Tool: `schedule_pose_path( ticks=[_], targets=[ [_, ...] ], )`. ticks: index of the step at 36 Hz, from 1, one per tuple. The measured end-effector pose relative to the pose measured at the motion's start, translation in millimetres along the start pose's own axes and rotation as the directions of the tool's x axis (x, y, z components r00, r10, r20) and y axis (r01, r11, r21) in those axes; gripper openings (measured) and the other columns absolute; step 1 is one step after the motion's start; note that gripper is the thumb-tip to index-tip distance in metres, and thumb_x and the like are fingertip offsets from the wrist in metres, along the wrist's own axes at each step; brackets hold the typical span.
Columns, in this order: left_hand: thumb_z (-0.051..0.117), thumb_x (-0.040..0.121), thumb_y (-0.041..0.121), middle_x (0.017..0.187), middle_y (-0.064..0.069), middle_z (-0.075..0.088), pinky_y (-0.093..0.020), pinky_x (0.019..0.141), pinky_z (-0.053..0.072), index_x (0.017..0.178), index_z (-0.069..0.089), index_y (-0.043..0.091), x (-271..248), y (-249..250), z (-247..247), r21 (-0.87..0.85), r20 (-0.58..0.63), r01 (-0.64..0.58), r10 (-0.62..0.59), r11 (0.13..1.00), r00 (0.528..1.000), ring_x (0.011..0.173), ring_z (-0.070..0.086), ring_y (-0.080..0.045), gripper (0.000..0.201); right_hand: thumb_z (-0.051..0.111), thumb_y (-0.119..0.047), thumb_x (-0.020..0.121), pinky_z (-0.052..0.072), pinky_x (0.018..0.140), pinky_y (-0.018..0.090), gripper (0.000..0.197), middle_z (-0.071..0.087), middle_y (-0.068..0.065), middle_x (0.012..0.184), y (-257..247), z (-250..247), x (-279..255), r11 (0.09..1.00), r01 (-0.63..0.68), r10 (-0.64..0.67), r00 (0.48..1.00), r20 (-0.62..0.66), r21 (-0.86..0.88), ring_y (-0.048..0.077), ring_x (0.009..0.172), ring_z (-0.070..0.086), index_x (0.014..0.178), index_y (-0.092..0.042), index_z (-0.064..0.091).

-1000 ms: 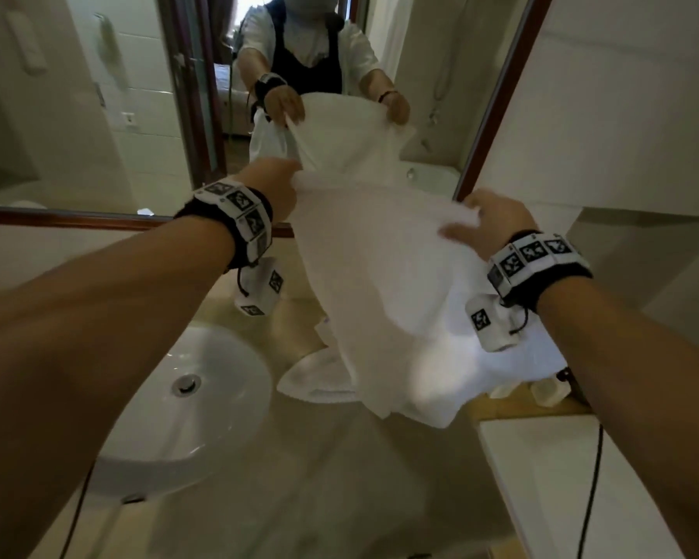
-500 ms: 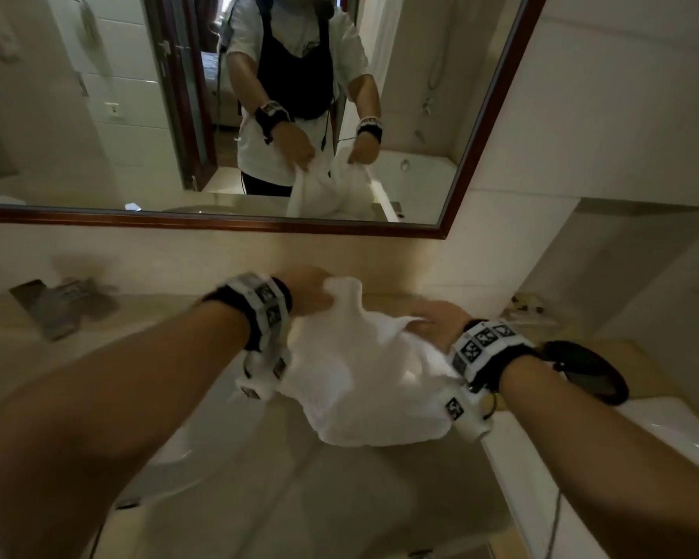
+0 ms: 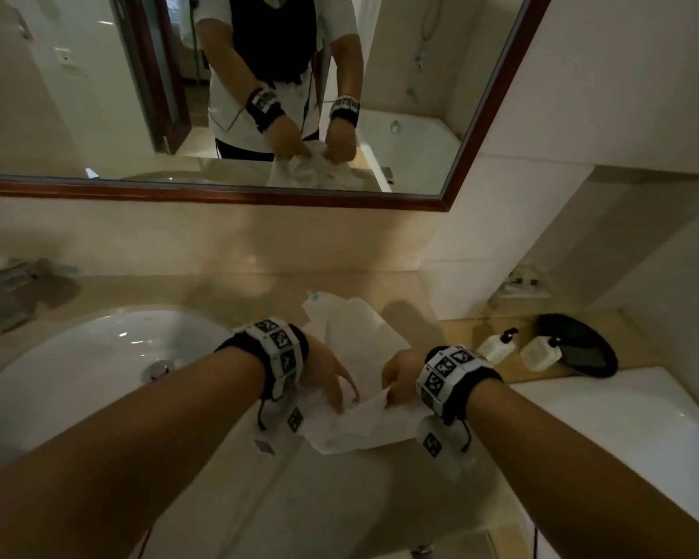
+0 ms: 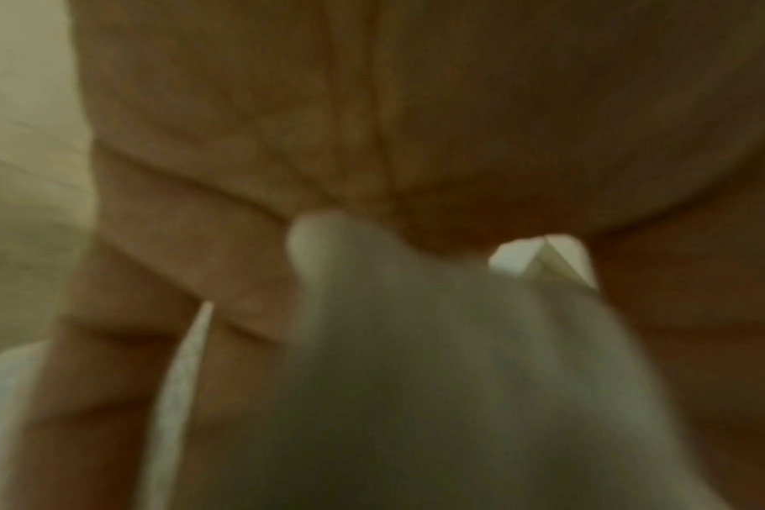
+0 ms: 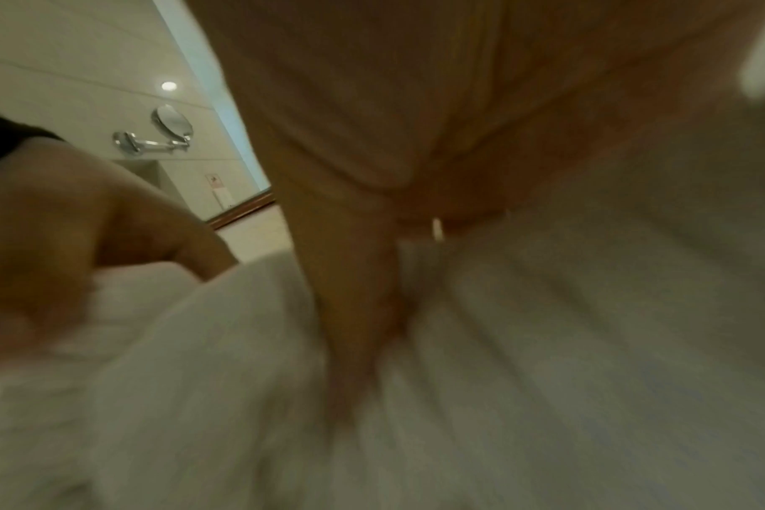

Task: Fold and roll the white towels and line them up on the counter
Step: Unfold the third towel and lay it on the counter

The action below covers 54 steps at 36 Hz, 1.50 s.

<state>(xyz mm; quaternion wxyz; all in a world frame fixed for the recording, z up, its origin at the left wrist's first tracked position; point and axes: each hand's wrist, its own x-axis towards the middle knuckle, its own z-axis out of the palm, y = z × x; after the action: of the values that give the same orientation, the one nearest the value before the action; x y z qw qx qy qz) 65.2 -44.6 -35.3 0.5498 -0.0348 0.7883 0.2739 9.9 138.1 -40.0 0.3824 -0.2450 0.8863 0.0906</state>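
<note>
A crumpled white towel [image 3: 360,381] lies on the beige counter [image 3: 227,292], just right of the sink. My left hand [image 3: 335,387] grips its near edge, fingers curled into the cloth. My right hand [image 3: 396,383] pinches the same edge a little to the right. In the left wrist view the towel [image 4: 415,379] bunches out from under my palm. The right wrist view shows the towel [image 5: 546,345] with my thumb pressed into its folds and my left hand [image 5: 66,248] on the cloth at the left. The mirror repeats both hands on the towel.
A white sink basin [image 3: 97,365] lies left of the towel. At the right stand two small white bottles [image 3: 497,346] and a round black object [image 3: 578,344]. A white ledge [image 3: 622,429] runs along the near right. A metal fitting [image 3: 5,288] sits at the far left.
The towel was held up and spread in front of the mirror. Both hands have brought it down onto the counter, and now they hold its near edge close together.
</note>
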Motion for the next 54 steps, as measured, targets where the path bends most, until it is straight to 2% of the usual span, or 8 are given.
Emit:
schedule_pose_path(
  ticks=[7, 12, 19, 24, 37, 44, 49, 54],
  targets=[
    [0.057, 0.091, 0.045, 0.059, -0.006, 0.063, -0.028, 0.06, 0.049, 0.1, 0.076, 0.01, -4.8, -25.7, -65.4, -0.269, -0.328, -0.016, -0.076, 0.963, 0.942, 0.055, 0.053, -0.019, 0.04, 0.055, -0.029, 0.09, 0.045, 0.098, 0.037, 0.024, 0.065, -0.011, 0.119, 26.9, -54.6, 40.7, 0.906, -0.048, -0.061, 0.968, 0.243, 0.42, 0.015, 0.112, 0.059, 0.104, -0.02, 0.073],
    [0.058, 0.092, 0.032, 0.132, -0.001, 0.054, -0.034, 0.098, 0.044, 0.127, 0.055, 0.024, 37.3, -25.8, -88.4, -0.064, -0.641, 0.056, -0.085, 0.996, 0.763, 0.115, 0.053, -0.023, 0.037, 0.052, -0.028, 0.091, 0.046, 0.096, 0.038, 0.044, 0.05, 0.008, 0.135, 44.4, -58.7, 106.9, 0.935, -0.094, 0.171, 0.965, -0.2, 0.342, 0.031, 0.114, 0.054, 0.133, -0.018, 0.042],
    [0.074, 0.075, 0.051, 0.152, -0.006, 0.031, -0.041, 0.108, 0.037, 0.15, 0.016, 0.019, 74.1, 6.6, -73.5, -0.058, -0.601, -0.051, 0.006, 0.997, 0.799, 0.135, 0.037, -0.028, 0.1, 0.046, -0.009, 0.091, 0.038, 0.096, 0.03, 0.046, 0.05, 0.002, 0.132, 28.4, -34.2, 115.4, 0.883, 0.094, -0.114, 0.993, 0.015, 0.459, 0.024, 0.119, 0.047, 0.136, -0.021, 0.049],
    [0.076, 0.078, 0.036, 0.131, 0.0, 0.054, -0.032, 0.099, 0.038, 0.132, 0.05, 0.02, 65.1, 9.3, -61.6, -0.092, -0.407, -0.094, 0.048, 0.991, 0.912, 0.122, 0.05, -0.022, 0.062, 0.048, 0.005, 0.087, 0.053, 0.089, 0.037, 0.027, 0.066, 0.01, 0.102, 29.3, -49.0, 111.7, 0.633, 0.103, -0.149, 0.989, -0.009, 0.767, 0.025, 0.095, 0.06, 0.086, -0.01, 0.071],
    [0.073, 0.079, 0.008, 0.095, -0.005, 0.063, -0.04, 0.093, 0.049, 0.093, 0.063, 0.015, 41.1, -29.8, -53.9, 0.034, -0.332, -0.197, 0.197, 0.98, 0.922, 0.086, 0.056, -0.018, 0.019, 0.069, -0.057, 0.063, 0.057, 0.073, 0.039, 0.036, 0.065, 0.001, 0.083, -9.6, -19.1, 150.6, 0.937, 0.119, -0.18, 0.97, 0.162, 0.33, 0.027, 0.079, 0.065, 0.077, -0.026, 0.057],
    [0.071, 0.074, 0.014, 0.113, 0.001, 0.057, -0.033, 0.088, 0.044, 0.12, 0.056, 0.019, -0.4, -53.4, -79.9, 0.003, -0.552, -0.183, 0.155, 0.983, 0.82, 0.103, 0.052, -0.018, 0.049, 0.069, -0.025, 0.083, 0.048, 0.078, 0.035, 0.036, 0.061, 0.007, 0.103, 38.9, -83.3, 99.9, 0.739, 0.104, 0.024, 0.983, -0.18, 0.665, 0.026, 0.092, 0.058, 0.114, -0.009, 0.061],
    [0.059, 0.081, -0.009, 0.101, 0.002, 0.054, -0.007, 0.067, 0.04, 0.099, 0.057, 0.018, -28.4, -71.4, -99.6, -0.108, -0.821, -0.35, 0.115, 0.93, 0.56, 0.089, 0.05, -0.016, 0.032, 0.062, -0.017, 0.089, 0.047, 0.06, 0.029, 0.005, 0.057, 0.006, 0.073, 89.5, -127.1, 56.6, 0.117, 0.401, 0.269, 0.868, -0.418, 0.908, 0.017, 0.059, 0.052, 0.09, -0.021, 0.059],
    [0.055, 0.089, 0.004, 0.122, -0.009, 0.055, -0.029, 0.093, 0.037, 0.105, 0.061, 0.011, 4.1, -85.7, -95.1, -0.22, -0.835, -0.007, -0.185, 0.975, 0.519, 0.111, 0.051, -0.025, 0.019, 0.051, -0.029, 0.095, 0.042, 0.072, 0.031, 0.009, 0.063, 0.005, 0.096, 97.0, -130.3, 59.3, 0.152, 0.271, 0.272, 0.913, -0.304, 0.95, 0.017, 0.072, 0.053, 0.091, -0.025, 0.059]
  ],
)
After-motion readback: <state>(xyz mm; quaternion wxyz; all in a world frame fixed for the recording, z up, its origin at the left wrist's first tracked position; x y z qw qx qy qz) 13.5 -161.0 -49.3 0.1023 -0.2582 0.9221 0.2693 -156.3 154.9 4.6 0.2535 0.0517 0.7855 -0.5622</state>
